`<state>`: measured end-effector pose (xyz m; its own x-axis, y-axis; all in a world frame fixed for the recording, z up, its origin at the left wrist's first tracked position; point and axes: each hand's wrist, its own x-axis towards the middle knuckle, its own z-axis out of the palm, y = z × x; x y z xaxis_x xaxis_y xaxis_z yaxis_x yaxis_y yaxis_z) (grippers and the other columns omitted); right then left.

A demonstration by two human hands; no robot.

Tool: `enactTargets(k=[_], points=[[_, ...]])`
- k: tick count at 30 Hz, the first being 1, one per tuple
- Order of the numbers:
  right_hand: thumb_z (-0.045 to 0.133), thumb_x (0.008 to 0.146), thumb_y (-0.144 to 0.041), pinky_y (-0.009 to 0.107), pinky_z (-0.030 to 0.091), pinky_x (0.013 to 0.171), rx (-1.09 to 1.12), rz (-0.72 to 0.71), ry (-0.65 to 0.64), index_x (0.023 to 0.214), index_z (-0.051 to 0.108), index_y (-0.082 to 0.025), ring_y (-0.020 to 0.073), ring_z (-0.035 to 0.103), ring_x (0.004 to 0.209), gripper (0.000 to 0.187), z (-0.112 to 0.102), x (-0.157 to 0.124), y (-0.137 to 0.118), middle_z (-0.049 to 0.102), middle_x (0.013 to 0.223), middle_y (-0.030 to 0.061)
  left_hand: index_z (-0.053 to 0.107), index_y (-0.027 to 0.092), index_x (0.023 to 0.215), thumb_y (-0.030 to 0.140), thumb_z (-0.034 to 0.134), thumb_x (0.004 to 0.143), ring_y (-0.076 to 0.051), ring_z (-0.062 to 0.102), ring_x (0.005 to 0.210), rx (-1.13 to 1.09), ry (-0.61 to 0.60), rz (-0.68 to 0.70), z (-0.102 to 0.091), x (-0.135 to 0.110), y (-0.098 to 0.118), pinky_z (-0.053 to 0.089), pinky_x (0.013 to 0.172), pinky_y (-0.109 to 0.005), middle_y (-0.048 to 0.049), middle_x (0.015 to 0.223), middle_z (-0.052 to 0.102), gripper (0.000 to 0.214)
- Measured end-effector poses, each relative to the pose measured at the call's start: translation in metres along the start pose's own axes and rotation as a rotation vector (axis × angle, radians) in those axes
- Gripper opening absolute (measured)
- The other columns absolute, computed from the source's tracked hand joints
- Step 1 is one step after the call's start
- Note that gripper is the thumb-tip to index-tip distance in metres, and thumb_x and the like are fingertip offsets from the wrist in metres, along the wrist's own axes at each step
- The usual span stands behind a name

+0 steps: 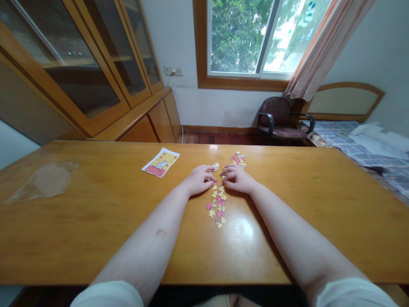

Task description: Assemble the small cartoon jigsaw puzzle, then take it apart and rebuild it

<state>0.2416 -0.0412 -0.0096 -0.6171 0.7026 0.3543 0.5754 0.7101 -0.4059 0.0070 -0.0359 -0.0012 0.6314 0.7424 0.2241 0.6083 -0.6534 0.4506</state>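
Small jigsaw puzzle pieces in pink, yellow and white lie in a loose strip down the middle of the wooden table. More of them form a cluster at the far end. My left hand and my right hand rest palm down on either side of the strip, with their fingertips curled in at the pieces. Neither hand visibly holds a piece, though the fingers could hide a small one. Beyond my left hand lies a picture card in yellow and red.
A clear plastic bag lies flat on the table's left part. Behind the table stand a wooden glass-fronted cabinet and a dark chair. A bed with a checked cover lies to the right.
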Motion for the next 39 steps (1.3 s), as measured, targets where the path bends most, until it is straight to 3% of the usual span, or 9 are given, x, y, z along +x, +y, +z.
enactTargets(k=[5,11,15,19,26,30,35,39], points=[[0.061,0.083,-0.027,0.041,0.042,0.092,-0.103,0.179,0.127,0.090,0.072,-0.021,0.0216,0.060,0.092,0.014,0.000,0.000,0.007,0.070,0.093,0.0070,0.074,0.025,0.080,0.031,0.060,0.079,-0.023,0.051,0.119,-0.060,-0.020,0.027,-0.003,0.000,0.003,0.037,0.107,-0.041,-0.0026,0.123,0.062,0.015],[0.070,0.076,-0.046,0.044,0.039,0.094,-0.168,0.182,0.058,0.097,0.072,-0.023,0.0250,0.057,0.098,0.032,0.000,-0.001,0.008,0.068,0.099,0.0076,0.071,0.024,0.087,0.029,0.058,0.081,-0.021,0.052,0.118,-0.049,0.041,0.023,-0.002,0.000,0.002,0.037,0.106,-0.039,-0.0039,0.123,0.062,0.016],[0.064,0.084,-0.039,0.041,0.039,0.092,-0.175,0.169,0.047,0.090,0.073,-0.023,0.0224,0.057,0.096,0.020,0.001,0.000,0.006,0.069,0.097,0.0066,0.071,0.025,0.087,0.028,0.057,0.081,-0.021,0.052,0.118,-0.049,0.042,0.012,-0.001,0.000,0.001,0.038,0.106,-0.039,-0.0033,0.123,0.062,0.016],[0.057,0.088,-0.034,0.040,0.040,0.090,-0.194,0.193,0.100,0.081,0.074,-0.023,0.0214,0.057,0.092,0.022,0.002,0.001,0.008,0.070,0.094,0.0059,0.071,0.025,0.087,0.029,0.057,0.081,-0.021,0.053,0.117,-0.049,0.054,0.014,-0.001,-0.001,0.000,0.038,0.106,-0.039,-0.0030,0.123,0.062,0.016],[0.064,0.082,-0.035,0.038,0.041,0.089,-0.206,0.408,0.215,0.072,0.070,-0.021,0.0220,0.058,0.090,0.018,0.005,-0.001,0.020,0.069,0.089,0.0060,0.071,0.024,0.086,0.028,0.056,0.081,-0.021,0.053,0.116,-0.053,0.064,0.002,-0.001,0.000,0.000,0.039,0.104,-0.039,-0.0041,0.121,0.062,0.016],[0.063,0.080,-0.031,0.039,0.041,0.087,-0.268,0.544,0.294,0.079,0.071,-0.020,0.0240,0.057,0.091,0.014,0.003,-0.002,0.023,0.068,0.092,0.0075,0.071,0.023,0.085,0.027,0.057,0.080,-0.021,0.054,0.114,-0.047,0.064,0.006,0.000,0.000,0.000,0.040,0.103,-0.038,-0.0044,0.120,0.062,0.015],[0.057,0.082,-0.026,0.038,0.040,0.091,-0.208,0.370,0.215,0.080,0.073,-0.022,0.0223,0.057,0.095,0.017,0.004,-0.003,0.022,0.068,0.095,0.0054,0.071,0.023,0.086,0.027,0.055,0.082,-0.021,0.054,0.113,-0.018,0.073,0.015,0.000,0.000,0.000,0.040,0.103,-0.038,-0.0038,0.119,0.063,0.017],[0.057,0.084,-0.029,0.044,0.035,0.097,-0.269,0.379,0.198,0.085,0.075,-0.023,0.0247,0.055,0.099,0.019,0.003,-0.003,0.019,0.069,0.097,0.0064,0.072,0.023,0.088,0.023,0.053,0.081,-0.021,0.055,0.112,0.011,0.112,-0.062,-0.001,0.002,0.000,0.041,0.103,-0.040,-0.0038,0.117,0.064,0.020]])
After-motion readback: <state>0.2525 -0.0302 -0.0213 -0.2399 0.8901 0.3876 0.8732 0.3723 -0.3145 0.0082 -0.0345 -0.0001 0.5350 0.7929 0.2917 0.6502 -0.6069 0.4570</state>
